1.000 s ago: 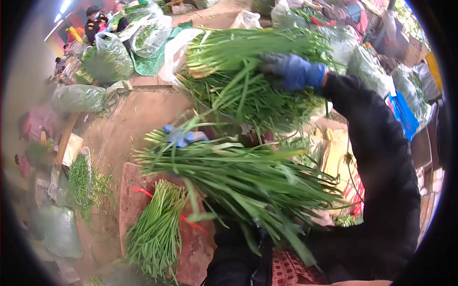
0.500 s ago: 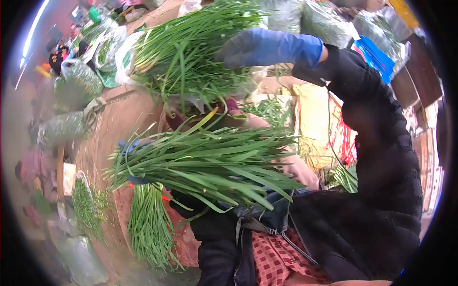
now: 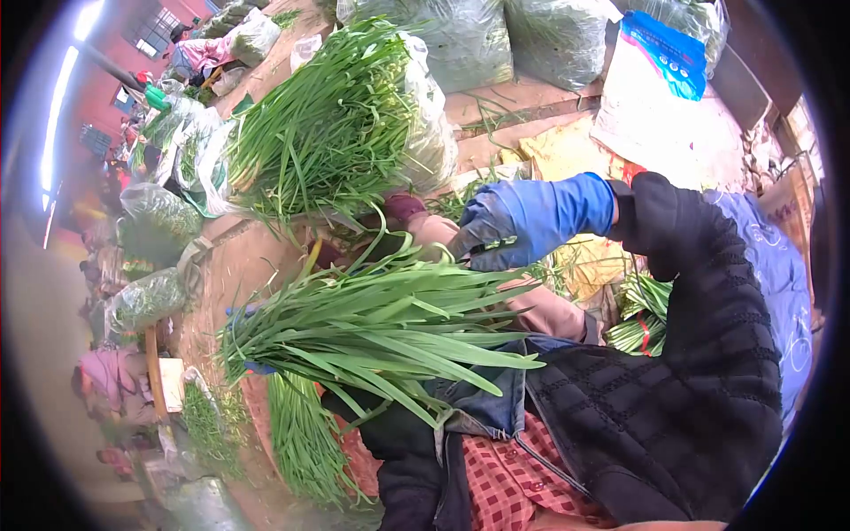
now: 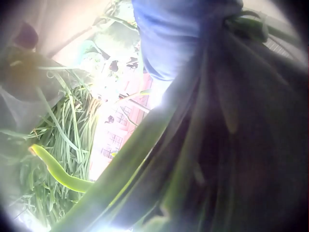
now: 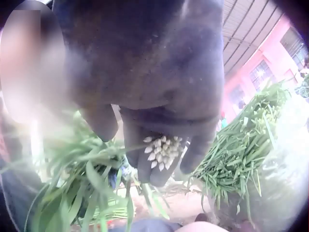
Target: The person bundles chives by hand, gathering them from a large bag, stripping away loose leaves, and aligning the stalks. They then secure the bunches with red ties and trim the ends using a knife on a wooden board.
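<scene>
In the head view my left hand (image 3: 257,366), mostly hidden under leaves and showing only bits of blue glove, grips a big bunch of garlic chives (image 3: 372,319) by its stem end. The leaves spread right across my lap. My right hand (image 3: 531,221), in a dirty blue glove, is above the leaf tips, its fingers curled. Between those fingers the right wrist view shows a small cluster of pale pointed flower buds (image 5: 164,152); the length of their stalks is hidden. A thinner-stalked bundle (image 3: 305,434) lies on a reddish board below the left hand.
A tall pile of green chives (image 3: 328,124) stands ahead, against a clear plastic bag (image 3: 429,115). Filled plastic bags (image 3: 558,44) line the back, near a white-and-blue sack (image 3: 655,97). A bundle with a red tie (image 3: 645,314) lies at right. Other people work far left.
My right hand has come off the chive pile toward my lap, now with pale buds between its fingers. The left hand still holds its bunch. The head view has swung right.
</scene>
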Demonstrator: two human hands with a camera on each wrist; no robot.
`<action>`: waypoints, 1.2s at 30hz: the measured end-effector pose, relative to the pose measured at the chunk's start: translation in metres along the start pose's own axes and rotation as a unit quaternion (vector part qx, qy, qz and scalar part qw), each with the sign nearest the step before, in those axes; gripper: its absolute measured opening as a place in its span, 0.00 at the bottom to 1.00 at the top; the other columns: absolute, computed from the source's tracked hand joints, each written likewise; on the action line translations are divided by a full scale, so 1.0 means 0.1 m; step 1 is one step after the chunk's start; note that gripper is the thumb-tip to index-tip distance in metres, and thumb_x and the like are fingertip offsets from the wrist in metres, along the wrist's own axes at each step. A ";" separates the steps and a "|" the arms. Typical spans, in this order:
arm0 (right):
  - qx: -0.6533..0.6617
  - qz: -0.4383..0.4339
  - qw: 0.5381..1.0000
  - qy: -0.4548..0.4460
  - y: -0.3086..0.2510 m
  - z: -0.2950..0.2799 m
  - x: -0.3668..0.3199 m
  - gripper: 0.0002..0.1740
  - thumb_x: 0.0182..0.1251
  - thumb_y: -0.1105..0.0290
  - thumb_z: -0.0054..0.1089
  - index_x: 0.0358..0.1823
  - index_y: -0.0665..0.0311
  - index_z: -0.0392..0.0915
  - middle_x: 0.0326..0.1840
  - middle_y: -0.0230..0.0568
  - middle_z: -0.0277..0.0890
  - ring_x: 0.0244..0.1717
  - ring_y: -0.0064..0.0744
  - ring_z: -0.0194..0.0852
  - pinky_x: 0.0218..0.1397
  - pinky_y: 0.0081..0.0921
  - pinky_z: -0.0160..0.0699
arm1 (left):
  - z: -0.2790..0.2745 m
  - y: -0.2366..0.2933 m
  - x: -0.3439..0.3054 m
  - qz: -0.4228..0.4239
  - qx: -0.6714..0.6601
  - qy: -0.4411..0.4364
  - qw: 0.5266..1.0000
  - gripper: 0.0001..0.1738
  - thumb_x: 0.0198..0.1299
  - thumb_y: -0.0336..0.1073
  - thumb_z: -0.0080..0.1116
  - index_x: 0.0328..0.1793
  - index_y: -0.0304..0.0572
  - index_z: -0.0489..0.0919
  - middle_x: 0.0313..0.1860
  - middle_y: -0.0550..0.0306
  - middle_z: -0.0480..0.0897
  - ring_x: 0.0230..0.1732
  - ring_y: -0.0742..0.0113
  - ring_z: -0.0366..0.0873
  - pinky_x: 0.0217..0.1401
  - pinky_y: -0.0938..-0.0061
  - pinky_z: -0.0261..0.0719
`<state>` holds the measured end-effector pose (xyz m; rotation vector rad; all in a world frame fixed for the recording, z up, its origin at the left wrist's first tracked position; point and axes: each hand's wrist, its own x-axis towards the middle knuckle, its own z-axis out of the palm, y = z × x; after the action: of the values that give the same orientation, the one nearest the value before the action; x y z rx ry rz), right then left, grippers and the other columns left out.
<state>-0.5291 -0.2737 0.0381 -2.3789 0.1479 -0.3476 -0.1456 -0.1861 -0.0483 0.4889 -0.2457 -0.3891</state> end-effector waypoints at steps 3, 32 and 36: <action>-0.063 -0.019 0.993 0.095 0.06 0.13 -0.16 0.09 0.64 0.62 0.59 0.40 0.58 0.81 0.29 0.42 0.78 0.27 0.44 0.76 0.30 0.34 0.74 | -0.01 0.01 -0.12 0.007 0.029 0.009 1.000 0.23 0.60 0.51 0.48 0.56 0.47 0.76 0.51 0.54 0.79 0.52 0.57 0.77 0.59 0.53 0.74; -0.007 0.363 0.931 -0.026 1.80 2.17 -1.84 0.13 0.61 0.56 0.57 0.37 0.54 0.84 0.35 0.43 0.82 0.37 0.45 0.81 0.44 0.39 0.78 | -1.07 1.02 0.89 0.388 0.300 -0.083 0.867 0.25 0.65 0.47 0.45 0.55 0.34 0.77 0.50 0.45 0.80 0.44 0.53 0.82 0.49 0.56 0.85; -0.225 0.233 0.904 0.280 1.28 1.32 -1.06 0.09 0.61 0.65 0.57 0.31 0.64 0.76 0.29 0.49 0.75 0.31 0.51 0.74 0.36 0.43 0.74 | -0.71 0.84 0.57 0.351 0.316 -0.082 0.877 0.24 0.65 0.46 0.46 0.58 0.36 0.76 0.51 0.43 0.80 0.43 0.54 0.83 0.47 0.58 0.86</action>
<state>-0.5938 -0.2616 -0.1637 -2.5046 1.1539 -0.8215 -0.0464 -0.1127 -0.0595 0.9638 -0.7002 0.3907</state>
